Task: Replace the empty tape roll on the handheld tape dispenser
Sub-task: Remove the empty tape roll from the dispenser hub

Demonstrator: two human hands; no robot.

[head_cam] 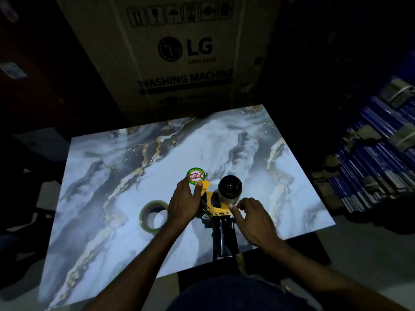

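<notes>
A yellow handheld tape dispenser [216, 208] lies on the marble-patterned slab [112, 176], its dark handle [224, 236] pointing toward me. A roll sits on its black spool hub [230, 188]. My left hand [184, 203] grips the dispenser's front end, thumb beside the yellow flap [205, 185]. My right hand [253, 218] hovers at the roll's near side, forefinger and thumb pinching at the tape's edge. A second tape roll [153, 217] lies flat on the slab, left of my left hand. A round green and red sticker disc [196, 175] sits just beyond my left fingers.
A large cardboard washing machine box [179, 59] stands behind the slab. Stacked blue-wrapped bundles [381, 158] fill the right side. The surroundings are dark. My knee in dark cloth [235, 295] shows at the bottom.
</notes>
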